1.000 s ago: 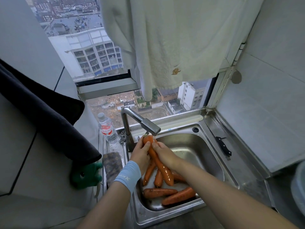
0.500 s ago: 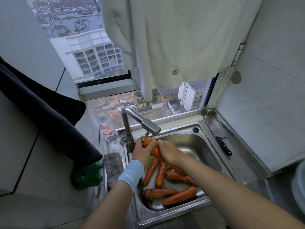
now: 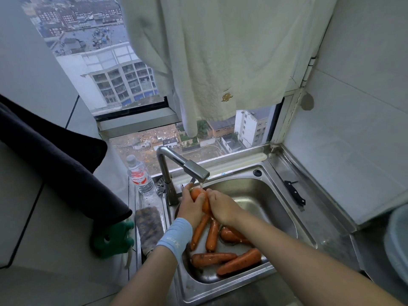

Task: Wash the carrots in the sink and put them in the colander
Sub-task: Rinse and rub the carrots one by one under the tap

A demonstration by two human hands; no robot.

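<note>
Carrot (image 3: 197, 193), wet orange, blunt-topped; grips of left hand (image 3: 191, 209) and right hand (image 3: 221, 208) curl round it.

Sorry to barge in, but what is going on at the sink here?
A person is washing a carrot under the running faucet. The left hand grips its upper end while the right hand wraps around it just below. Several other carrots lie on the bottom of the steel sink, beneath the hands.
</note>
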